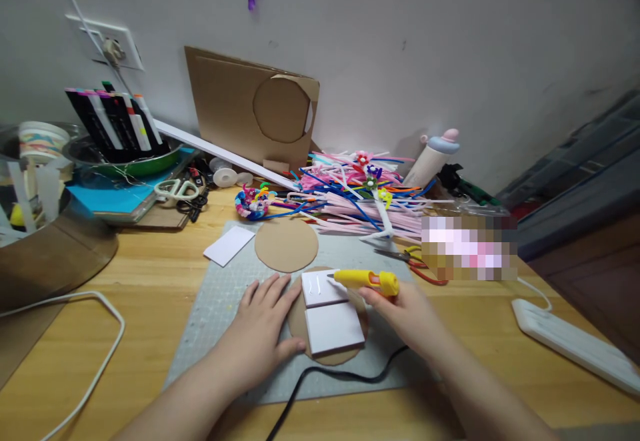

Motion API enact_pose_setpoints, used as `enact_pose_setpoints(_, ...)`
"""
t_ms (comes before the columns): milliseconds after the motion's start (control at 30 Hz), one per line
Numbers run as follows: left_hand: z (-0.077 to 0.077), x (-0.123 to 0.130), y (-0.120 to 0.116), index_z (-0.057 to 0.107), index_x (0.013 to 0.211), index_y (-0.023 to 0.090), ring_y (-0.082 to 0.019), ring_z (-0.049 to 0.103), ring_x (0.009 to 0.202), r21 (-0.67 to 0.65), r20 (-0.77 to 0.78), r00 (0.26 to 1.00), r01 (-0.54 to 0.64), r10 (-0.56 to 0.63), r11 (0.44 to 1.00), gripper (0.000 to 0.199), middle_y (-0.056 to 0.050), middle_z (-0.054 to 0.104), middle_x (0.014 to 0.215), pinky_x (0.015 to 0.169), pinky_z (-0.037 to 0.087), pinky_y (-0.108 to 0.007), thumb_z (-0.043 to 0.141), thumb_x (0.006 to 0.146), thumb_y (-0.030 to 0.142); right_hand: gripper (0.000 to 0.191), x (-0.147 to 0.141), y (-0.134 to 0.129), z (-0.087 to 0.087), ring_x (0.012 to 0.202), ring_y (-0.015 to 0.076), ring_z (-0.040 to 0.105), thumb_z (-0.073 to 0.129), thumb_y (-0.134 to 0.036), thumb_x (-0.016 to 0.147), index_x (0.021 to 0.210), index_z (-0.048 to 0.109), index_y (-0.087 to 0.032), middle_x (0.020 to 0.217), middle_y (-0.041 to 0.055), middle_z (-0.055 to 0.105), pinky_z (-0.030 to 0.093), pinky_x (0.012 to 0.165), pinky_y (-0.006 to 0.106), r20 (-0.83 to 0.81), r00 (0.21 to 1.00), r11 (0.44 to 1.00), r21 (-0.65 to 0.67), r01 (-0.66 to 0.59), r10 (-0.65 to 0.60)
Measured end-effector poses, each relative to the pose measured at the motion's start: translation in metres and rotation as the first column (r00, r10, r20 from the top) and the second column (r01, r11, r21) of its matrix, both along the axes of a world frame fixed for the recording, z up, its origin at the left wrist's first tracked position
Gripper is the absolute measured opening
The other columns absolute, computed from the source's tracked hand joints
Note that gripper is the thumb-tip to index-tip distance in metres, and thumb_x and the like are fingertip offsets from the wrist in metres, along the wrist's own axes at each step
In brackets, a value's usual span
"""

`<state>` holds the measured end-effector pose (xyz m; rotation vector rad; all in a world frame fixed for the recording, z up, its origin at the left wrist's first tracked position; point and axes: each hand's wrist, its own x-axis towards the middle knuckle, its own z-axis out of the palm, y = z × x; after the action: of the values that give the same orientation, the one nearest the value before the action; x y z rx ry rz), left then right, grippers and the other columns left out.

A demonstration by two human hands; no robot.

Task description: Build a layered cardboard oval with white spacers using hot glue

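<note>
My right hand [407, 311] grips a yellow hot glue gun [365, 279], its nozzle over the far white rectangular block [325, 294]. Short lines of glue show on that block's top. A second white block [335, 329] lies just nearer to me, and both sit on a cardboard disc [296, 324]. My left hand [270, 321] lies with fingers spread at the disc's left edge, partly on the grey cutting mat [210, 334]. Another cardboard disc [286, 245] and a loose white rectangle [229, 245] lie farther back.
Pipe cleaners [350, 201] are heaped by the wall, with pliers [413, 256] to their right. Scissors [177, 191] and a marker holder [120, 134] are at left. A black cord [345, 375] crosses the mat's front; a power strip [575, 344] lies at right.
</note>
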<state>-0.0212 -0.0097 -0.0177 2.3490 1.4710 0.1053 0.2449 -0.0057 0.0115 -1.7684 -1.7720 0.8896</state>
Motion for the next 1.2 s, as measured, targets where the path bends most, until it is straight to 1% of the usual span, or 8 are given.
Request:
enact_pose_setpoints(167,-0.001,-0.001,0.0,0.035,0.144,0.029,-0.031,0.023,0.143,0.003,0.014,1.0,0.005,-0.005,1.0,0.077,-0.009,0.029,0.155,0.115,0.016,-0.055,0.065,0.077,0.047,0.044,-0.006,0.005,-0.01,0.078,0.0293,0.067,0.052,-0.054,0.085,0.091,0.071,-0.015,0.084,0.009,0.074,0.049,0.063,0.033,0.009,0.999,0.999,-0.027,0.039,-0.039)
enact_pose_setpoints(433,0.002,0.0,0.0,0.034,0.145,0.029,-0.03,0.023,0.143,-0.005,-0.003,1.0,0.005,-0.005,1.0,0.078,-0.008,0.028,0.155,0.115,0.016,-0.054,0.066,0.076,0.047,0.042,0.0,-0.008,-0.003,0.085,0.0291,0.066,0.052,-0.053,0.085,0.096,0.071,-0.017,0.091,0.0086,0.074,0.05,0.071,0.035,-0.007,0.999,0.999,-0.023,0.031,-0.031)
enact_pose_setpoints(733,0.001,0.0,0.001,0.035,0.144,0.028,-0.03,0.022,0.143,-0.01,0.009,1.0,0.0,0.0,1.0,0.077,-0.009,0.028,0.155,0.115,0.015,-0.054,0.067,0.076,0.047,0.041,0.003,-0.02,-0.009,0.075,0.0271,0.065,0.053,-0.054,0.085,0.093,0.072,-0.018,0.082,0.0066,0.073,0.047,0.065,0.033,0.019,1.0,0.994,-0.11,-0.009,0.011)
enact_pose_setpoints(867,0.0,-0.001,0.001,0.036,0.144,0.029,-0.03,0.023,0.143,-0.005,0.013,1.0,0.003,-0.003,1.0,0.077,-0.009,0.029,0.155,0.115,0.015,-0.054,0.067,0.075,0.047,0.039,0.005,-0.021,-0.002,0.076,0.0257,0.065,0.054,-0.054,0.086,0.093,0.072,-0.02,0.084,0.0047,0.073,0.047,0.065,0.032,0.003,0.998,0.99,-0.129,-0.061,0.062)
enact_pose_setpoints(933,0.0,-0.001,0.0,0.035,0.144,0.029,-0.03,0.023,0.143,0.004,0.016,1.0,0.005,-0.005,1.0,0.077,-0.009,0.029,0.155,0.115,0.015,-0.054,0.067,0.076,0.047,0.038,0.006,-0.02,0.006,0.073,0.0251,0.065,0.055,-0.054,0.085,0.09,0.072,-0.02,0.081,0.0044,0.073,0.047,0.063,0.031,-0.003,0.997,0.991,-0.108,-0.074,0.074)
enact_pose_setpoints(1033,-0.001,-0.001,0.001,0.035,0.144,0.029,-0.031,0.024,0.142,0.015,0.028,1.0,0.006,-0.006,1.0,0.077,-0.009,0.03,0.155,0.115,0.016,-0.054,0.067,0.076,0.046,0.036,0.009,-0.014,0.012,0.075,0.0258,0.065,0.056,-0.052,0.083,0.088,0.071,-0.02,0.082,0.0052,0.073,0.048,0.064,0.032,0.016,1.0,1.0,-0.017,-0.024,0.024)
enact_pose_setpoints(1100,-0.001,-0.001,0.001,0.035,0.144,0.03,-0.031,0.024,0.142,0.016,0.028,1.0,0.006,-0.007,1.0,0.077,-0.009,0.031,0.155,0.115,0.016,-0.054,0.067,0.076,0.046,0.037,0.009,-0.009,0.01,0.075,0.0266,0.065,0.057,-0.052,0.082,0.087,0.072,-0.019,0.082,0.0059,0.073,0.047,0.063,0.032,0.043,0.999,0.999,0.034,0.017,-0.019)
enact_pose_setpoints(1200,-0.001,0.0,0.001,0.036,0.144,0.029,-0.031,0.024,0.142,0.008,0.022,1.0,0.001,-0.001,1.0,0.077,-0.009,0.03,0.155,0.115,0.017,-0.054,0.067,0.075,0.047,0.04,0.007,-0.002,-0.001,0.074,0.0267,0.066,0.055,-0.054,0.083,0.087,0.072,-0.018,0.08,0.006,0.073,0.047,0.062,0.032,0.048,0.998,0.999,0.035,0.034,-0.036)
